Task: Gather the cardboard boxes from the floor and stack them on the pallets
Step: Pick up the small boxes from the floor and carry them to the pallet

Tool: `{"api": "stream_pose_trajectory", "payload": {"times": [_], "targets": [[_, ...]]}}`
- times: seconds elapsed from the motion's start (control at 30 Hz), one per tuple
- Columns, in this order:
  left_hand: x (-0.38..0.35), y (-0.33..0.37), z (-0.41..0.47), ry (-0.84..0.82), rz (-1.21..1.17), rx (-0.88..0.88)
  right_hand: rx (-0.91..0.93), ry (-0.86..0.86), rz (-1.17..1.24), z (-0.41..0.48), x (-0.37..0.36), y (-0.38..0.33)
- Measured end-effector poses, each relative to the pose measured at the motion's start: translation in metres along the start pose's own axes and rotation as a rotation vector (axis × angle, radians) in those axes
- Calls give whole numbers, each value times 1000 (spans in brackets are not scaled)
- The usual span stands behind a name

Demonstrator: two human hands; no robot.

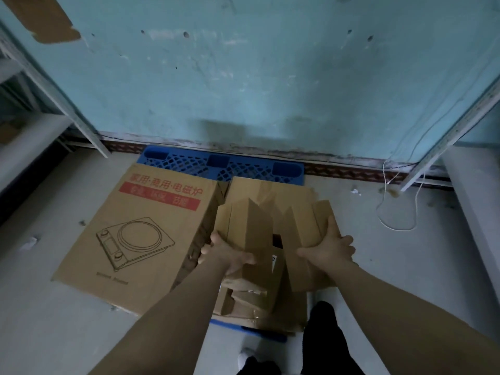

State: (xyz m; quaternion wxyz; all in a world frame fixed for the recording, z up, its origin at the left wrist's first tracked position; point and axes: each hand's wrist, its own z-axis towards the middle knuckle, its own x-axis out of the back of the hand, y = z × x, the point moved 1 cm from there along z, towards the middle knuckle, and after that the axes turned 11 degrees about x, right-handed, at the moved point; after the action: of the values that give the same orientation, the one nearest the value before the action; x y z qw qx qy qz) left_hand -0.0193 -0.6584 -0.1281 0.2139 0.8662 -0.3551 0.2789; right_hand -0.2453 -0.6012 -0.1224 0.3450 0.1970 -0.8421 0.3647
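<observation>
Head view, described from left to right. Metal shelving (19,123) was seen at the left edge, standing on a grey concrete floor (54,320). Beside it, a large flattened induction-cooker carton (135,239), printed with red characters and a line drawing, was laid with its far edge over the blue plastic pallet (221,163); its near left corner appeared to overhang the floor.

The left hand (227,253) was clasped round the left side of a bundle of folded cardboard boxes (259,234), with the thumb laid on top. The bundle was held straight ahead of the person, between the two hands, above a flattened sheet (270,188) already lying on the pallet. Its long axis ran away from the person toward the wall. The right hand (330,247) was clamped on the right edge, with the thumb pointed up along the cardboard. The two hands were about equally near the load, so a two-handed lowering onto the stack was judged to be the step in hand.

A dark trouser leg (322,334) was visible below the right hand. Further right, a white cable (397,212) trailed on the floor, and a shelf upright (446,136) leaned into view. Behind everything, a scuffed teal wall (270,77) closed the room, with the pallet set against its foot.
</observation>
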Motion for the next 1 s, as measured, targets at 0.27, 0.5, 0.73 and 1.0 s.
{"api": "stream_pose_trajectory", "payload": {"times": [0.27,0.5,0.73,1.0], "targets": [[-5,72,33,85,-46,100,19,-77,11,99,17,-24],[-23,140,75,133,42,164,11,-113,-83,177,9,-40],[-56,155,112,10,61,60,136,-296,-109,210,-21,-42],[-42,150,101,73,-76,45,121,-220,-173,200,-9,-42]]}}
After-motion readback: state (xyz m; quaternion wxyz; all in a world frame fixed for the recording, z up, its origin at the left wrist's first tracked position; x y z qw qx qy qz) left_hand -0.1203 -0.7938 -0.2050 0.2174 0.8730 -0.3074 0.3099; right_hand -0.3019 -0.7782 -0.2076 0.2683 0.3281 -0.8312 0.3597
